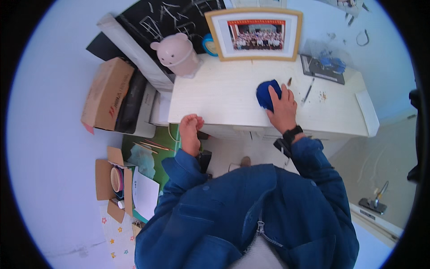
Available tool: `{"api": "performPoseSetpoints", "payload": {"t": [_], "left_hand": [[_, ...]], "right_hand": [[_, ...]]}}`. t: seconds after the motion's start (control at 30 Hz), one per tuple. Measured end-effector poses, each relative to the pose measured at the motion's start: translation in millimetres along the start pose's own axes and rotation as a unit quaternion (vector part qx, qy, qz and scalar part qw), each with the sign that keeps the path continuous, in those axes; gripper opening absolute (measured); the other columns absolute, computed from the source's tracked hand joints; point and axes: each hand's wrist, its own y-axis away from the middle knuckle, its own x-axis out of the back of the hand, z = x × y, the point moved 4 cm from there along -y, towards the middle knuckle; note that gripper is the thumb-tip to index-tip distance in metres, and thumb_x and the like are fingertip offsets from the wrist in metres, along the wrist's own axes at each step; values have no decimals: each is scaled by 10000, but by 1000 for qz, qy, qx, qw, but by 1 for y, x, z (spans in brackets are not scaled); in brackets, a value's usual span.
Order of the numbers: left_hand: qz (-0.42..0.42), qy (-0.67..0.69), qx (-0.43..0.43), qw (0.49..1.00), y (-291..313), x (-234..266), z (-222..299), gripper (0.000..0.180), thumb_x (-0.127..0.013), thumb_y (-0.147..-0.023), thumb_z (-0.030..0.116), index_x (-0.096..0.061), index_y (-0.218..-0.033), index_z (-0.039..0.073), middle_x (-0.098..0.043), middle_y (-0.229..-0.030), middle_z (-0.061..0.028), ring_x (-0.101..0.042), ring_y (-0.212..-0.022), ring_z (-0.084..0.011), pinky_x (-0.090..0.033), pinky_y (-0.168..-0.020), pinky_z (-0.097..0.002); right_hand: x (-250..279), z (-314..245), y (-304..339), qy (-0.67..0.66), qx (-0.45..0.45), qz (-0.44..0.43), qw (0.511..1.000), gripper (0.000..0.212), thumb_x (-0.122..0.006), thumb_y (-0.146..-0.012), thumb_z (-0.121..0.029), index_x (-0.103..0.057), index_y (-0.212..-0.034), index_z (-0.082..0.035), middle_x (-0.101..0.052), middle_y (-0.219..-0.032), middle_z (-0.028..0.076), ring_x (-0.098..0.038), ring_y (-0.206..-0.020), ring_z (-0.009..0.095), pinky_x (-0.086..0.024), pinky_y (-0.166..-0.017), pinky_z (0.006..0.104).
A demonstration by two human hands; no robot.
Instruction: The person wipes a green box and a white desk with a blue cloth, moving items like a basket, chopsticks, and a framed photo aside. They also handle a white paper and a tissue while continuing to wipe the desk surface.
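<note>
On the white desktop [224, 98] my right hand [284, 107] lies over a bunched dark blue cloth [268, 94], its fingers curved around the right side of it. A black band is on that wrist. A small brown piece [290, 81] lies just beyond the fingers. To the right are a dark pen [308, 89] and some scattered crumbs [323, 96]. My left hand [190, 133] hovers by the front left edge of the desktop, fingers curled in, with nothing visible in them.
Along the back stand a pink bear-shaped bin [179, 54], a wood-framed group photo [255, 36] and a dark flat folder [322, 69] with a clear bag on it. At the left are a brown carton [107, 94] and an open box [105, 179]. A chalkboard [165, 22] leans behind.
</note>
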Motion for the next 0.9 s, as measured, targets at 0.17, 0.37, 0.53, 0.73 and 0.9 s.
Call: {"api": "performPoseSetpoints", "payload": {"t": [0.17, 0.37, 0.53, 0.73, 0.9], "left_hand": [[-41, -49, -15, 998, -23, -10, 1, 122, -502, -924, 38, -574, -1021, 21, -639, -937, -90, -617, -836, -170, -505, -777, -286], [-68, -63, -14, 996, -35, -9, -6, 122, -499, -919, 13, -578, -1012, 26, -634, -927, -70, -605, -830, -143, -500, -744, -266], [-95, -79, 6, 992, -41, -3, -11, 126, -510, -929, 32, -582, -1032, 39, -644, -952, -62, -607, -847, -136, -496, -724, -263], [-111, -14, 10, 994, -39, 4, -7, 126, -511, -929, 24, -574, -1037, 30, -643, -962, -75, -622, -832, -143, -507, -685, -261], [73, 13, -76, 994, -34, 50, 0, 109, -522, -907, 6, -578, -1001, 12, -633, -944, -80, -591, -798, -141, -493, -720, -259]], "right_hand": [[-10, 9, -26, 1, -18, -80, 997, 633, -751, -692, -121, -520, -1275, -208, -535, -1196, 126, -537, -1034, 346, -477, -825, 438], [8, -37, -69, -111, 42, -5, 993, 486, -681, -722, -79, -579, -1196, -115, -602, -1087, 126, -572, -982, 339, -490, -848, 403], [-24, -116, -123, -115, 135, -17, 984, 471, -716, -738, -127, -577, -1187, -148, -596, -1100, 119, -580, -981, 343, -518, -807, 424], [-88, -152, -175, -39, 33, -129, 990, 454, -691, -786, -161, -569, -1221, -115, -613, -1101, 142, -599, -1000, 343, -525, -814, 410], [-119, -168, -166, 28, 46, -147, 988, 401, -689, -783, -163, -596, -1172, -130, -614, -1097, 113, -613, -968, 340, -544, -763, 415]]}}
